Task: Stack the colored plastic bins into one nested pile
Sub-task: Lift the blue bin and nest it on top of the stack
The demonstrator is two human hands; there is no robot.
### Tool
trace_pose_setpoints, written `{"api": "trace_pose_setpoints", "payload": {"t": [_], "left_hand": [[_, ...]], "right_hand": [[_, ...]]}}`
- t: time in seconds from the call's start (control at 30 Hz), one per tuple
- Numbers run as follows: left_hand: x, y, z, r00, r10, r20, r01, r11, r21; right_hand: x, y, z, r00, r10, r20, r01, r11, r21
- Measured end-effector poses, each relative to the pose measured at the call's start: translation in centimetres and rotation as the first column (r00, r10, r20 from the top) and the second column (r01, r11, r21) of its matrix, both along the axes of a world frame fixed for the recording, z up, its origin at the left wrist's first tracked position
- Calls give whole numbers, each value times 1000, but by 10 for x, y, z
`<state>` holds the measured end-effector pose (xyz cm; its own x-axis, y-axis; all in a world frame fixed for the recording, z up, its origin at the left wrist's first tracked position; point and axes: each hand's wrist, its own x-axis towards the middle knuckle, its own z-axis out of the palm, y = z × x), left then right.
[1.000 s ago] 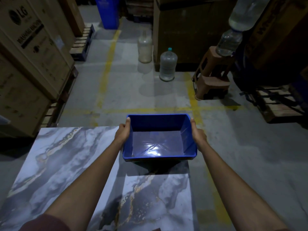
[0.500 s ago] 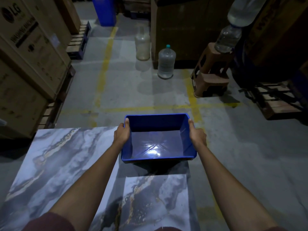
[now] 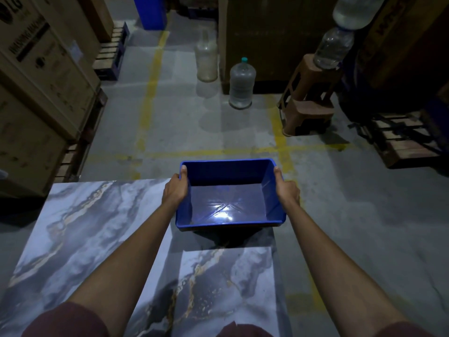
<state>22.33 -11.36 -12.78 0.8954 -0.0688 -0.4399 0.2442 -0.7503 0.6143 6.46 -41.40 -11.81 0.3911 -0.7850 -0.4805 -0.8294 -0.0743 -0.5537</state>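
Note:
A blue plastic bin [image 3: 228, 203], rectangular and empty, is held between both hands above the far right corner of the marble-patterned table [image 3: 80, 239]. My left hand [image 3: 176, 188] grips its left rim, thumb over the edge. On the opposite rim, my right hand [image 3: 286, 189] holds the same way. The bin casts a dark shadow on the table just under its near edge. No other colored bin shows in this view.
Big cardboard boxes [image 3: 36, 81] on pallets line the left. Two large water jugs [image 3: 241, 83] stand on the concrete floor ahead. A brown plastic stool [image 3: 308, 103] with a bottle sits at right, and a wooden pallet [image 3: 408, 144] lies further right.
The bin and both hands stay almost where they were; the view has shifted slightly, and the bin sits a touch further left and lower over the table corner.

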Motion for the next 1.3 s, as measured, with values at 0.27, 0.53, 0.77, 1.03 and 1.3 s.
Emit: {"api": "trace_pose_setpoints", "payload": {"t": [0.27, 0.53, 0.77, 1.03, 1.3], "left_hand": [[-25, 16, -7, 999, 27, 46, -25, 999, -41], [-49, 19, -16, 971, -75, 226, 39, 986, 163], [-46, 19, -23, 955, -112, 275, 72, 986, 152], [-49, 19, -16, 965, -106, 242, 69, 986, 153], [-71, 39, -7, 945, -176, 275, 145, 981, 130]], "right_hand": [[-28, 6, -3, 996, 92, 19, -93, 995, 23], [-35, 14, -13, 998, 56, 10, -56, 998, -37], [-32, 15, -14, 998, 56, -3, -56, 995, -79], [-38, 17, -10, 998, 64, 6, -63, 989, -135], [-63, 27, -6, 952, 301, -58, -295, 847, -442]]}}
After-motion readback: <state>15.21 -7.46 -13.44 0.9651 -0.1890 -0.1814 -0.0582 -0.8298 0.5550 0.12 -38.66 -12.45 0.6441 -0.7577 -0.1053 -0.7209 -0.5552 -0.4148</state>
